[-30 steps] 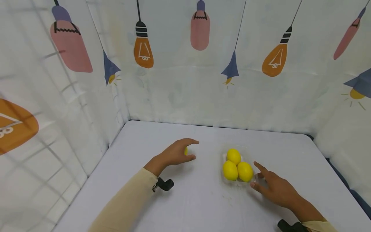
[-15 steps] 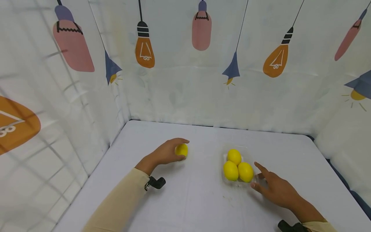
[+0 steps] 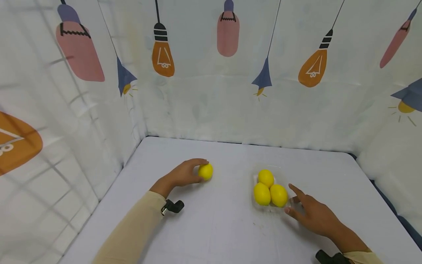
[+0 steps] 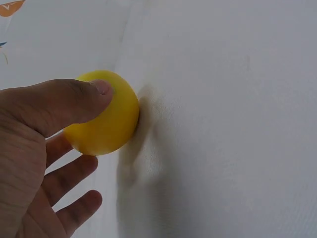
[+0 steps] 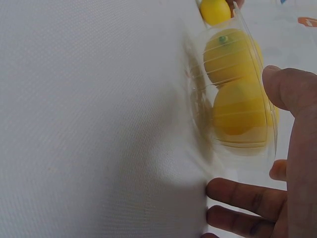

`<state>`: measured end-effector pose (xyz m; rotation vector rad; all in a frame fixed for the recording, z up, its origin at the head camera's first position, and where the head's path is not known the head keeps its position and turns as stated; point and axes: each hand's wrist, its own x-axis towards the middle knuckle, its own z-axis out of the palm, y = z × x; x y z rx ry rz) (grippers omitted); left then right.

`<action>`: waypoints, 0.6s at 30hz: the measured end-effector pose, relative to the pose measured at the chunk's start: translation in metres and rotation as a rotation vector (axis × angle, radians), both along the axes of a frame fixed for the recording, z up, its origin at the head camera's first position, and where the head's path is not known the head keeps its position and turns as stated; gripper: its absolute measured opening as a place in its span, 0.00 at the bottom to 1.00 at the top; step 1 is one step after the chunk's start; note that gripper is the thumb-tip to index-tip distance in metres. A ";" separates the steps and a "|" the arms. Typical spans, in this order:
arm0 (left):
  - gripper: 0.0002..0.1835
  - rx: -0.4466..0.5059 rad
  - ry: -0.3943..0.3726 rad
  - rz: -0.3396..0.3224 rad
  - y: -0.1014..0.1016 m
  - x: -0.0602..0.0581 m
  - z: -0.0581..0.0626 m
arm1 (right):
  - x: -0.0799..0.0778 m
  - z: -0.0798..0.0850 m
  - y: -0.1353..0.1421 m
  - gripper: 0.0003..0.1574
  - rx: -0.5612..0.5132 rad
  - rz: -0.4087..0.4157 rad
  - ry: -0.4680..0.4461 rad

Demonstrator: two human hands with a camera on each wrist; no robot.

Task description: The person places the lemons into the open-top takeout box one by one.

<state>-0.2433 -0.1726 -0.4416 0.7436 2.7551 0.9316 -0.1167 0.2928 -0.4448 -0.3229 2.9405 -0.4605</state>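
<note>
In the head view, my left hand (image 3: 182,173) holds a yellow lemon (image 3: 206,171) low over the white table, left of the container. The left wrist view shows its thumb (image 4: 74,101) lying across the lemon (image 4: 116,126), with the lower fingers spread apart below. A clear plastic container (image 3: 277,171) holds three more lemons, bunched together. My right hand (image 3: 314,214) is beside the container's right side, fingers loosely bent and holding nothing. Seen from the right wrist, its thumb is near the rim of the container (image 5: 242,144) and the fingertips are at the tabletop.
A white cloth-like covering spans the tabletop (image 3: 224,227). Behind and to the left hang pale curtains (image 3: 211,106) printed with lamps and bulbs. Dark wrist straps with camera mounts (image 3: 173,206) sit on both wrists.
My left hand has drawn back to the left, and the lemon, mostly hidden behind the fingers before, now shows between thumb and finger. The right hand and container have stayed in place.
</note>
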 end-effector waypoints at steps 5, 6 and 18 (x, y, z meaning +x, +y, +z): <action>0.34 0.027 -0.021 0.022 0.000 -0.003 -0.004 | 0.000 -0.002 0.001 0.60 0.004 0.001 0.008; 0.34 0.031 -0.027 0.027 0.001 -0.003 -0.005 | 0.000 -0.002 0.001 0.60 0.005 0.001 0.009; 0.35 0.007 -0.055 0.074 0.006 -0.007 -0.005 | -0.002 -0.003 0.001 0.60 0.016 -0.004 0.006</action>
